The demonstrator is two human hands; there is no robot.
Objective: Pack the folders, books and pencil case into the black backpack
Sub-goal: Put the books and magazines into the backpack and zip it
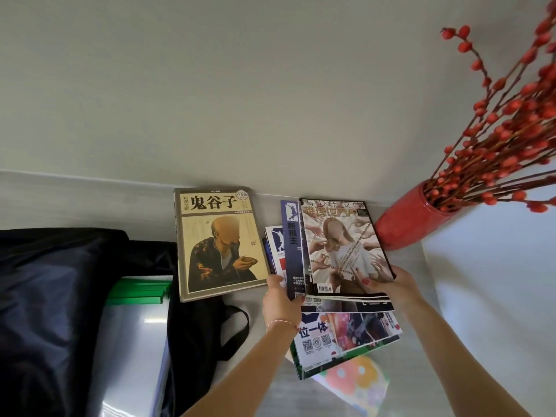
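Both hands, left and right, grip the books by their near edge; the backpack lies to their left.

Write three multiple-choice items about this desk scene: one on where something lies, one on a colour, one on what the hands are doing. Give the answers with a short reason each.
1. Where does the yellow book lie?
A. Inside the backpack
B. On the table between the backpack and the magazines
C. Under the vase

2. What colour is the vase?
A. Red
B. Blue
C. White

3. What are the hands doing?
A. Both rest flat on the table
B. Only one touches the magazines
C. Both grip the magazines

Answers:
1 B: it lies flat with the backpack on its left and the magazines on its right.
2 A: its body is red, like the berry branches in it.
3 C: the left hand holds the left edge, the right hand the lower right corner.
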